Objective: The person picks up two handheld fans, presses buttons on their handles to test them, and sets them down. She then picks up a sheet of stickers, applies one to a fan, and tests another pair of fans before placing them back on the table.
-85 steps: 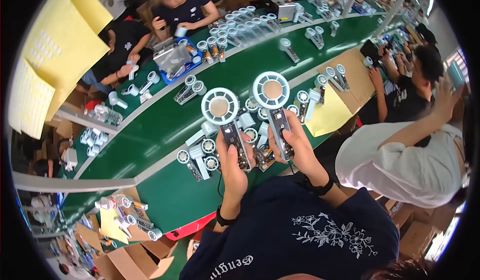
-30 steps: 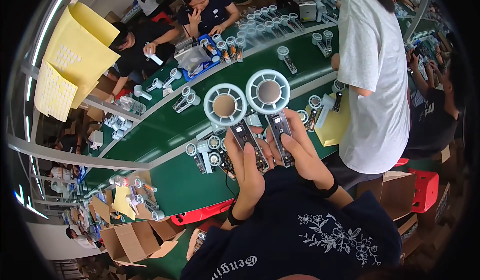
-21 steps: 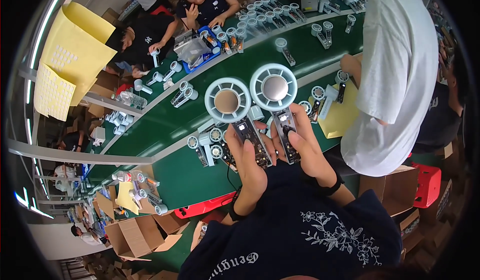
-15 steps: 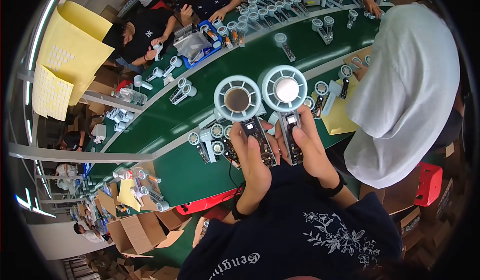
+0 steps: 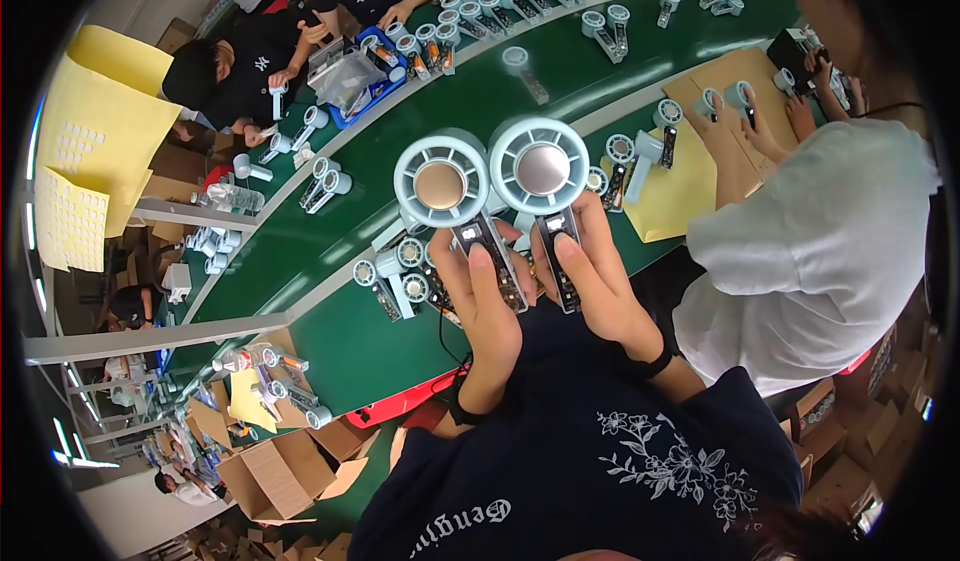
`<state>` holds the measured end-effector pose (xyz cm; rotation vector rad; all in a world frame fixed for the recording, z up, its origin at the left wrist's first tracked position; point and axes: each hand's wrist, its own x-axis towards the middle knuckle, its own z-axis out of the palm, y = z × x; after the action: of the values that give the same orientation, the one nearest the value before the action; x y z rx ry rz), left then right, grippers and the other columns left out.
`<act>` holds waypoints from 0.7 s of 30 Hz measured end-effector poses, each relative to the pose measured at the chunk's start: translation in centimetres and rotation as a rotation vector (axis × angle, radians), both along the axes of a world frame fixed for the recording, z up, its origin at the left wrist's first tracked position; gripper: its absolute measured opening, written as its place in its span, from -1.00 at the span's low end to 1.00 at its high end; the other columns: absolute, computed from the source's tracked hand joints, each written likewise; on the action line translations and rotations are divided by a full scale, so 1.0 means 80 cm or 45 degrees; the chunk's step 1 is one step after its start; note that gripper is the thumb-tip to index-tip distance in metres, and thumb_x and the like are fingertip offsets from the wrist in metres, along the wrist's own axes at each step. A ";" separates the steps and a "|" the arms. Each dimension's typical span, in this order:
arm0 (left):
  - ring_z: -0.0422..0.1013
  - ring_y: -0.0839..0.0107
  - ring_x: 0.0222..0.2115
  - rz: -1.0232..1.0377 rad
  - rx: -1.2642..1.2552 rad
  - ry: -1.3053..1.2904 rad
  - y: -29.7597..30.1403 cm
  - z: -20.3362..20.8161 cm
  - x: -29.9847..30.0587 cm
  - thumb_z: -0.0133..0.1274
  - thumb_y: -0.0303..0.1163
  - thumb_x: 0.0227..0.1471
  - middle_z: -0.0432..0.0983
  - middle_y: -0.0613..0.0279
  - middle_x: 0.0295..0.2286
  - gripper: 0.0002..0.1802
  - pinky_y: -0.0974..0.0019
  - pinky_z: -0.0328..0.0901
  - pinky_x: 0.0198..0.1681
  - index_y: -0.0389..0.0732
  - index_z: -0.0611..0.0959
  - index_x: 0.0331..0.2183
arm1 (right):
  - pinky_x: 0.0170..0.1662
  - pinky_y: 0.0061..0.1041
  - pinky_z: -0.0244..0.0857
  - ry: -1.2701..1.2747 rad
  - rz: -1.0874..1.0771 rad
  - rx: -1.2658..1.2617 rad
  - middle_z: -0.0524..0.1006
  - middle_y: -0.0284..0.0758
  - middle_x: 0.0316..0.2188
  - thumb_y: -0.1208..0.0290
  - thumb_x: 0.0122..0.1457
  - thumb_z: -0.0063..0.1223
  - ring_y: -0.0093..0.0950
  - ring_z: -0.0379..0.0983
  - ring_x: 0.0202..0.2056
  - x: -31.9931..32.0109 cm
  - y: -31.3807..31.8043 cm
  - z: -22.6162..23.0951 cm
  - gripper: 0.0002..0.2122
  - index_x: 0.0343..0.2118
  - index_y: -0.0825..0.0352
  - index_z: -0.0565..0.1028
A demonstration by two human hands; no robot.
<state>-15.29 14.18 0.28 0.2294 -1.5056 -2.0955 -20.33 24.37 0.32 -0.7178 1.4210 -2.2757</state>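
My left hand (image 5: 488,306) is closed round the handle of a pale blue handheld fan (image 5: 440,185), its thumb lying on the bare circuit board in the uncased handle. A matching handheld fan (image 5: 541,168) is in my right hand (image 5: 606,286), thumb pressed on its exposed board near a small lit spot. Both fans are held upright side by side, round heads up, rims almost touching; one hub looks golden, the other silvery. Under and beside my left hand, several partly assembled fans (image 5: 410,253) lie on the green bench (image 5: 350,361). My fingers behind the handles are partly hidden.
A green conveyor belt (image 5: 400,151) curves past, carrying several fans. A blue bin (image 5: 368,91) stands across it, near co-workers. At right sits a person in a white top (image 5: 810,251), beside yellow paper (image 5: 680,196) and cardboard. An open carton (image 5: 275,471) is at lower left.
The whole view has shifted, and both fans now appear farther left, still in my hands. The person in white has moved rightward, revealing hands with fans. My grip looks the same.
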 end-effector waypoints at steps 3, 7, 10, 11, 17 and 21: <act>0.26 0.57 -0.68 0.006 0.011 -0.015 0.000 -0.003 0.003 -0.36 -0.31 0.23 0.34 0.06 -0.30 -0.61 0.55 0.16 -0.71 -0.25 0.09 0.04 | -0.59 -0.72 0.09 -0.036 0.007 0.021 0.31 -0.29 -0.44 0.35 0.28 -0.36 -0.66 0.19 -0.63 0.001 -0.001 -0.004 -0.68 0.02 0.37 0.04; 0.25 0.56 -0.68 0.033 0.015 -0.049 0.001 -0.005 0.003 -0.36 -0.29 0.23 0.33 0.07 -0.31 -0.61 0.55 0.15 -0.72 -0.25 0.10 0.03 | -0.60 -0.71 0.09 -0.069 0.004 0.031 0.32 -0.28 -0.44 0.35 0.27 -0.35 -0.66 0.20 -0.63 0.003 -0.003 -0.010 -0.67 0.04 0.36 0.04; 0.24 0.55 -0.68 0.055 -0.005 -0.075 0.000 -0.007 0.006 -0.37 -0.25 0.22 0.32 0.08 -0.33 -0.61 0.53 0.15 -0.73 -0.25 0.12 0.01 | -0.60 -0.71 0.09 -0.096 0.004 0.033 0.32 -0.28 -0.44 0.35 0.27 -0.34 -0.66 0.20 -0.63 0.008 -0.004 -0.011 -0.66 0.05 0.36 0.03; 0.24 0.55 -0.68 0.052 -0.029 -0.062 -0.002 -0.009 0.007 -0.37 -0.26 0.22 0.32 0.07 -0.33 -0.61 0.53 0.15 -0.73 -0.25 0.12 0.01 | -0.61 -0.71 0.09 -0.110 0.005 0.029 0.33 -0.28 -0.45 0.34 0.27 -0.34 -0.66 0.20 -0.64 0.009 -0.004 -0.011 -0.65 0.05 0.36 0.03; 0.24 0.55 -0.69 0.077 -0.031 -0.022 -0.003 -0.010 0.012 -0.37 -0.28 0.21 0.33 0.04 -0.33 -0.62 0.54 0.15 -0.74 -0.26 0.13 0.00 | -0.62 -0.71 0.08 -0.066 -0.002 0.009 0.33 -0.28 -0.47 0.33 0.26 -0.32 -0.65 0.19 -0.65 0.013 -0.009 -0.008 -0.62 0.07 0.36 0.01; 0.24 0.55 -0.69 0.089 0.014 -0.028 -0.006 -0.012 0.014 -0.37 -0.28 0.21 0.33 0.04 -0.33 -0.63 0.54 0.14 -0.74 -0.26 0.14 -0.02 | -0.62 -0.70 0.09 -0.038 0.025 0.035 0.33 -0.28 -0.47 0.32 0.26 -0.33 -0.65 0.19 -0.65 0.013 -0.014 -0.011 -0.63 0.06 0.36 0.02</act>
<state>-14.17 13.66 -0.69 0.3055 -1.4779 -2.0533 -19.26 23.22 -0.55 -0.6835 1.4225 -2.2381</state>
